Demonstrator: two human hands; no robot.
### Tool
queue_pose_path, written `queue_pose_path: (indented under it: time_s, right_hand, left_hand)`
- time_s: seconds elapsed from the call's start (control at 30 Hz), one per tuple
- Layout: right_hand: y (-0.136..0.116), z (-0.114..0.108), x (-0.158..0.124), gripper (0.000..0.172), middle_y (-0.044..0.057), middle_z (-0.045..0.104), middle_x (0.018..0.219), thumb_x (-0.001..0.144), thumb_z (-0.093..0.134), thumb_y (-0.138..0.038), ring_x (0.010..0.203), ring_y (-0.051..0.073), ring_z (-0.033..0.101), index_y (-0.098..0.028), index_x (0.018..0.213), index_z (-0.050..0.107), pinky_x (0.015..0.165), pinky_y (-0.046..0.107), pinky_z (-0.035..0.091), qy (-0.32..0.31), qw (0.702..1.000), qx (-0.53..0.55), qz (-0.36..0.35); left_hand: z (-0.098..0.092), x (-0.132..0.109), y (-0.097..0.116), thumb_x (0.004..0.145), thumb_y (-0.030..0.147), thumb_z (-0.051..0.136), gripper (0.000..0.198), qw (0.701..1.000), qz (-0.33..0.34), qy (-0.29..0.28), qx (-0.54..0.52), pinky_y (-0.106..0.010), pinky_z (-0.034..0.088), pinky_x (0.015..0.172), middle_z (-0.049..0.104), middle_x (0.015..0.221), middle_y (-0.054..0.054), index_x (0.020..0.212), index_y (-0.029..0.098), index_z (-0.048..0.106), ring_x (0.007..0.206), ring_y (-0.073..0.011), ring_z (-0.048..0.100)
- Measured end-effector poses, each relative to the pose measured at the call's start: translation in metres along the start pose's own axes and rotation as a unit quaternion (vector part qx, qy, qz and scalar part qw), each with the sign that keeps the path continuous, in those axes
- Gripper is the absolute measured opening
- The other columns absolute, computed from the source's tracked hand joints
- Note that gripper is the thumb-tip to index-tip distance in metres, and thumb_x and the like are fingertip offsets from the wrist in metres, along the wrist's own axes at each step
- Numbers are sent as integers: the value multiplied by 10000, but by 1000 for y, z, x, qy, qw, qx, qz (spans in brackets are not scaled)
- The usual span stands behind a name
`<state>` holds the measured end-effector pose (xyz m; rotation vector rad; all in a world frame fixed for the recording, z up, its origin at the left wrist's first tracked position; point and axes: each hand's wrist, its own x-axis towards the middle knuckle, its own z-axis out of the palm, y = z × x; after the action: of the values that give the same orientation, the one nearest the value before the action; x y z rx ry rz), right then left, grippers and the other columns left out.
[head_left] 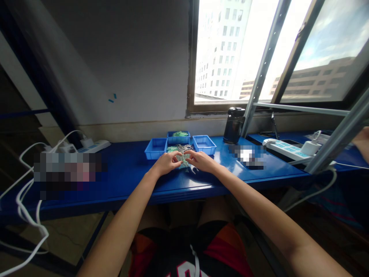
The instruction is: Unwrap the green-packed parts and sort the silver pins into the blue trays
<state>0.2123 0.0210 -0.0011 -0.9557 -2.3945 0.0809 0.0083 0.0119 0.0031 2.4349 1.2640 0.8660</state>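
Over the front of the blue table, my left hand (168, 163) and my right hand (200, 160) meet with fingers curled in a pinch. Between their fingertips is a small see-through, pale green plastic bag (183, 158); its details are too small to make out. Just behind it lies a heap of small shiny metal pieces (185, 147), partly covered by my fingers. More pale green bags (172, 148) lie to the left of the heap. A few loose metal bits rest on the tabletop beside my right hand.
Three blue bins surround the heap: a left bin (155, 155), a back bin (170, 139) with green bags inside, and a right bin (206, 153). Farther right stand a black bottle (233, 127) and a power strip (291, 150). White cables (21, 207) hang at left. Another person's hand (362, 144) shows at right.
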Motion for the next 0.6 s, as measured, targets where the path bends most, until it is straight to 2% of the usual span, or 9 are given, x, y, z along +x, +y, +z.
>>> queue_pose_path:
  time_s: [0.17, 0.6]
  right_hand:
    - [0, 1, 0, 350, 14, 648, 702, 868, 471, -292, 579, 121, 570, -177, 1198, 480, 558, 207, 362, -3, 1000, 8, 13]
    - [-1, 0, 0, 300, 8, 629, 659, 859, 498, -311, 552, 108, 548, -168, 1121, 531, 536, 194, 342, -10, 999, -12, 33]
  left_hand:
    - [0, 0, -1, 753, 374, 538, 320, 1000, 5, 0, 2, -232, 446, 582, 656, 703, 2, 1020, 208, 598, 620, -141, 597]
    - [0, 0, -1, 753, 413, 539, 343, 1000, -7, -7, -6, -230, 446, 569, 647, 695, 4, 1023, 209, 594, 608, -138, 588]
